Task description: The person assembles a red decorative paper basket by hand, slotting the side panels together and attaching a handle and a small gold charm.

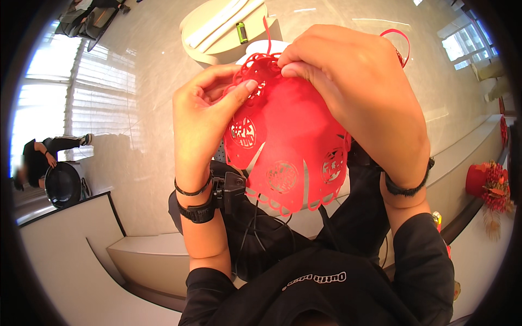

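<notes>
A red lantern (296,127) with cut-out round patterns and scalloped edges is held up in front of my lap. Its panels spread downward with narrow gaps between them. At its upper left, my left hand (204,106) is closed on the lacy rim, the thumb lying on top. My right hand (348,76) pinches the same rim between thumb and forefinger, a little to the right. The fingertips behind the rim are partly hidden. A thin red strip (267,33) stands up from the rim, and a red loop (399,38) shows beyond my right hand.
Beyond the lantern stands a pale round-topped table (198,27) bearing white rolls (223,24) and a small green-and-black object (241,32). Black cables (255,228) hang over my lap. A person (41,157) is at far left; red decorations (492,187) lie at right.
</notes>
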Motion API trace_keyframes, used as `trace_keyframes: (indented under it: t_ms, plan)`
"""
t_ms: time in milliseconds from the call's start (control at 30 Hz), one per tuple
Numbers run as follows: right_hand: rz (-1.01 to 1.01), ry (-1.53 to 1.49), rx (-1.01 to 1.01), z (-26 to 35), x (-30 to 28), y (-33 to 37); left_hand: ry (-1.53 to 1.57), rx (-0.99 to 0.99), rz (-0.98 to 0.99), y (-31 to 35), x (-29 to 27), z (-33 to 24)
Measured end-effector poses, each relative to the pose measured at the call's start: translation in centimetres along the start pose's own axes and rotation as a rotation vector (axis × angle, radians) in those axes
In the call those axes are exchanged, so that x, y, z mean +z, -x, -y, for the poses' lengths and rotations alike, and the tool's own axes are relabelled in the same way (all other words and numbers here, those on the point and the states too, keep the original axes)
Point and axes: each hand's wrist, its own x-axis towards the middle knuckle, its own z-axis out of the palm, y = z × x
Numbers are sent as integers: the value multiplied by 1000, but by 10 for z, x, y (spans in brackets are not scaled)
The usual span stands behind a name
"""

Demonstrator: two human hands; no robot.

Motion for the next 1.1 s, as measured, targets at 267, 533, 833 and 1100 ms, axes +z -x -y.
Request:
trace_keyframes:
  t_ms: [267,533,833,1100]
  plan:
    - [-68,-114,-16,22,-18,-19,-125,271,-150,-2,-2,8]
    - [-119,-421,162,25,-33,-18,-688,1082,-208,15,2,-17]
    - [21,-702,192,34,-36,-18,-700,1276,-121,39,7,-30]
    - [-7,-528,41,29,-28,-20,-728,1298,-153,45,10,-34]
